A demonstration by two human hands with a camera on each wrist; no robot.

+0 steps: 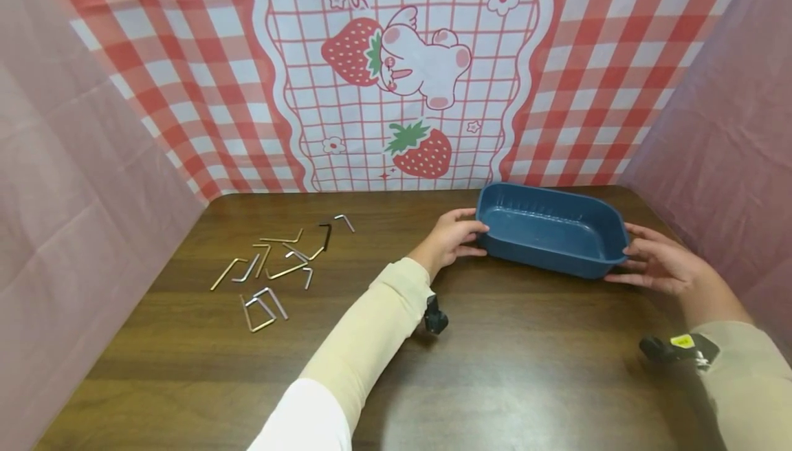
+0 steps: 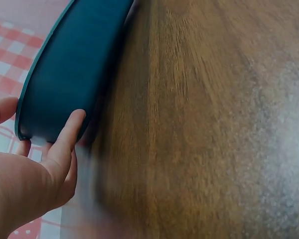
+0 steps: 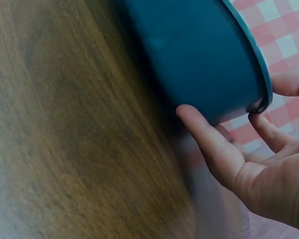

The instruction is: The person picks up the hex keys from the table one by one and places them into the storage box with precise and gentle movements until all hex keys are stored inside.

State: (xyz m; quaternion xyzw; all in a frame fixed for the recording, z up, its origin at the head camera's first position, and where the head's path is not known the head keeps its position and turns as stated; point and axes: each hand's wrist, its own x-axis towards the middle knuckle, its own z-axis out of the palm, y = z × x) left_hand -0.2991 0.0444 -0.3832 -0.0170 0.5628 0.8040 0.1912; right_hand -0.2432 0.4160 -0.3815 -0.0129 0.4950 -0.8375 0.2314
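A dark blue plastic tray (image 1: 547,259) stands empty on the wooden table (image 1: 495,361), right of centre near the back. My left hand (image 1: 459,236) holds its left end, thumb up at the rim and fingers against the lower wall. My right hand (image 1: 643,258) holds the right end the same way. In the left wrist view the thumb of my left hand (image 2: 35,174) lies against the tray's outer wall (image 2: 70,64). In the right wrist view my right hand (image 3: 249,169) has its thumb on the tray wall (image 3: 199,55) and a finger at the rim.
Several metal hex keys (image 1: 272,265) lie scattered on the left part of the table. A strawberry-print checked cloth (image 1: 396,80) hangs behind the table and pink sheets close both sides. Bare wood lies in front of the tray.
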